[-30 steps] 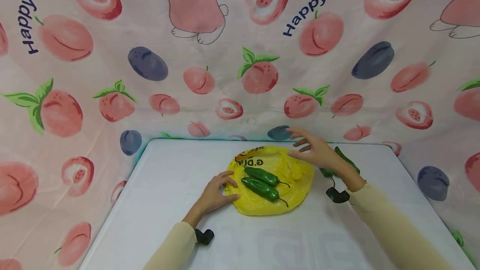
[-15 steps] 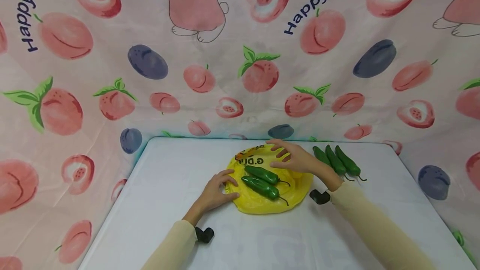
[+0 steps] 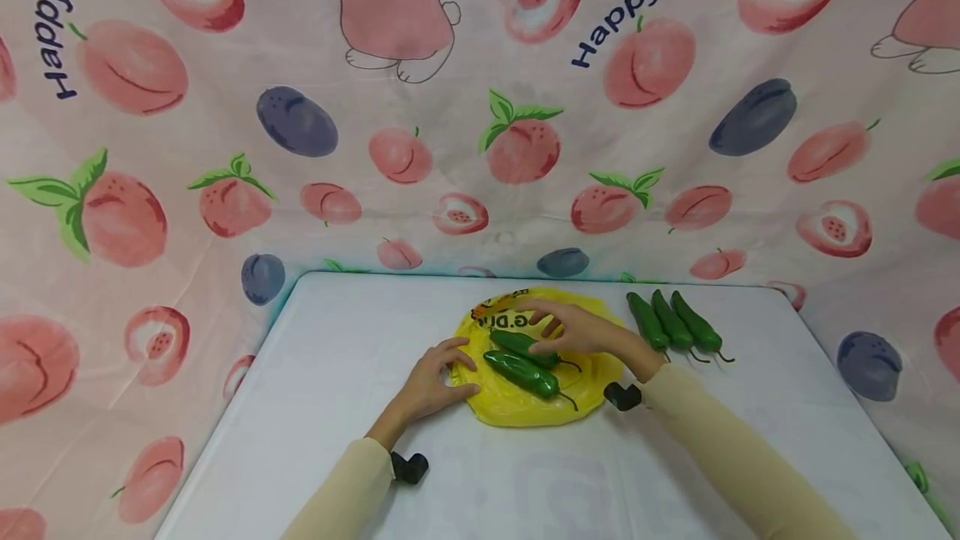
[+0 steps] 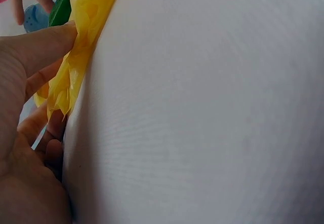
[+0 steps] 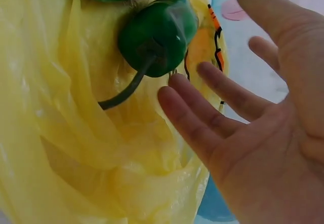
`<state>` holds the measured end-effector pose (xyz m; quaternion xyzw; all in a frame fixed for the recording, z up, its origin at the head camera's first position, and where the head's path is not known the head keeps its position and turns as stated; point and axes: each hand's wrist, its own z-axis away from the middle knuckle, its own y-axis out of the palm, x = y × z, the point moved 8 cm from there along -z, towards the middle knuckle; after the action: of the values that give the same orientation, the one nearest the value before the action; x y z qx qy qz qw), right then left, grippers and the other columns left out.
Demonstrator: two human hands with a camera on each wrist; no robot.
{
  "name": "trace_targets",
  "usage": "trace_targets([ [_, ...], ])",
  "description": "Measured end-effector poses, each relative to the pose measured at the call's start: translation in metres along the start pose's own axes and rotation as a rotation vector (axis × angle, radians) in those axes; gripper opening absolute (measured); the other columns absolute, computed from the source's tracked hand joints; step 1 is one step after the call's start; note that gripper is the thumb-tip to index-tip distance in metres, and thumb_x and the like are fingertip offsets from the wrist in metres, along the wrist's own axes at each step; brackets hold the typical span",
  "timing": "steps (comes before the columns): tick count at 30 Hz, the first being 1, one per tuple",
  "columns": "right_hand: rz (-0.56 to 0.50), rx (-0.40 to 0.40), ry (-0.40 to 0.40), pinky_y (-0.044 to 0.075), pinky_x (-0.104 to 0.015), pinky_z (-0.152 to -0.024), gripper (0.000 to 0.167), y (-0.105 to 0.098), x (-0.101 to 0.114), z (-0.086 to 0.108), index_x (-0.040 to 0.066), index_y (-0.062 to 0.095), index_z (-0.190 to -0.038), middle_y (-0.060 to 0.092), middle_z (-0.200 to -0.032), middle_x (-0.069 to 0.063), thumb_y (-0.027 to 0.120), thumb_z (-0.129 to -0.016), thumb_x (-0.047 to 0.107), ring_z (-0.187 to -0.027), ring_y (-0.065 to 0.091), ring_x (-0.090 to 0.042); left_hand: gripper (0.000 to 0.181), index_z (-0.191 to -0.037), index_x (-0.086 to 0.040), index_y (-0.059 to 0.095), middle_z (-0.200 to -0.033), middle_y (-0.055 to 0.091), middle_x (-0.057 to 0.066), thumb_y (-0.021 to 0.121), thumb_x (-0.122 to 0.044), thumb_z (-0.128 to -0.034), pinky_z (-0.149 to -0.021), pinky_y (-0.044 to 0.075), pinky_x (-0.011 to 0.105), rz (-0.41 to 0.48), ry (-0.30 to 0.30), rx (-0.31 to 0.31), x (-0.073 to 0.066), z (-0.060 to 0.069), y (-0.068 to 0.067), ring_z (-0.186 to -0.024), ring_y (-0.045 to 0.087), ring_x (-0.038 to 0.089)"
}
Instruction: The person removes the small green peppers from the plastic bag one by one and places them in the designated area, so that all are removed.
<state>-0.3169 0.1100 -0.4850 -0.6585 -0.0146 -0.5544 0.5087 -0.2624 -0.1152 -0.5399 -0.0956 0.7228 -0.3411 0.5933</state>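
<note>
A yellow plastic bag (image 3: 498, 407) with dark lettering lies spread on the white table. Two green peppers with thin stems rest on it: a front pepper (image 3: 517, 372) and a rear pepper (image 3: 510, 342). At the bag's left edge, my left hand (image 3: 427, 386) holds the plastic, thumb on one side and fingers on the other in the left wrist view. My right hand (image 3: 573, 330) hovers over the rear pepper with fingers spread and nothing in them. In the right wrist view its fingertips (image 5: 169, 93) are close to that pepper's stem end (image 5: 157, 51).
Three more green peppers (image 3: 675, 323) lie side by side at the table's back right. A fruit-patterned cloth (image 3: 450, 107) hangs behind and around the white table (image 3: 337, 340). A small black device is on each wrist.
My right hand has moved left from beside the three peppers to above the rear pepper on the bag, uncovering those three. My left hand has stayed at the bag's edge.
</note>
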Motion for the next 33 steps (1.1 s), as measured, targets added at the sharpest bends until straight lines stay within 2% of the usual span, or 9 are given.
trace_targets([
  [4, 0.005, 0.070, -0.026, 0.054, -0.050, -0.098, 0.072, 0.008, 0.002, -0.004, 0.011, 0.041, -0.156, 0.054, -0.144, -0.020, 0.076, -0.095, 0.026, -0.120, 0.061, -0.035, 0.023, -0.103, -0.024, 0.072, -0.154, 0.049, 0.005, 0.084, -0.032, -0.0850, -0.117, 0.027, 0.061, -0.002, 0.003, 0.001, 0.000, 0.000, 0.000, -0.143, 0.040, 0.036],
  [10, 0.047, 0.109, -0.026, 0.054, -0.048, -0.098, 0.064, 0.012, -0.002, -0.008, 0.009, 0.047, -0.152, 0.056, -0.142, -0.017, 0.075, -0.095, 0.021, -0.121, 0.060, -0.033, 0.023, -0.103, -0.026, 0.072, -0.153, 0.050, 0.005, 0.084, -0.034, -0.0855, -0.117, 0.027, 0.061, -0.007, -0.001, -0.002, 0.001, -0.001, 0.001, -0.143, 0.041, 0.035],
  [16, 0.072, 0.126, 0.027, 0.055, -0.045, -0.095, 0.059, 0.013, -0.009, -0.010, 0.015, 0.053, -0.149, 0.061, -0.136, -0.013, 0.076, -0.095, 0.020, -0.112, 0.065, -0.030, 0.023, -0.102, -0.026, 0.072, -0.153, 0.050, 0.005, 0.084, -0.034, -0.0852, -0.117, 0.027, 0.062, 0.001, -0.002, -0.005, 0.001, 0.000, 0.001, -0.143, 0.041, 0.036],
  [23, 0.074, 0.137, 0.050, 0.056, -0.043, -0.092, 0.057, 0.015, -0.009, -0.011, 0.019, 0.055, -0.147, 0.062, -0.133, -0.014, 0.077, -0.094, 0.016, -0.105, 0.067, -0.028, 0.023, -0.103, -0.025, 0.072, -0.154, 0.049, 0.005, 0.084, -0.034, -0.0856, -0.117, 0.027, 0.062, 0.007, 0.007, -0.004, 0.001, 0.000, 0.000, -0.143, 0.041, 0.036],
  [33, 0.094, 0.149, 0.043, 0.056, -0.044, -0.094, 0.054, 0.016, -0.004, -0.011, 0.019, 0.058, -0.144, 0.061, -0.132, -0.014, 0.075, -0.094, 0.011, -0.109, 0.065, -0.030, 0.023, -0.103, -0.024, 0.072, -0.154, 0.049, 0.005, 0.084, -0.033, -0.0860, -0.117, 0.027, 0.062, 0.007, 0.004, -0.001, 0.001, 0.000, 0.000, -0.143, 0.041, 0.036],
])
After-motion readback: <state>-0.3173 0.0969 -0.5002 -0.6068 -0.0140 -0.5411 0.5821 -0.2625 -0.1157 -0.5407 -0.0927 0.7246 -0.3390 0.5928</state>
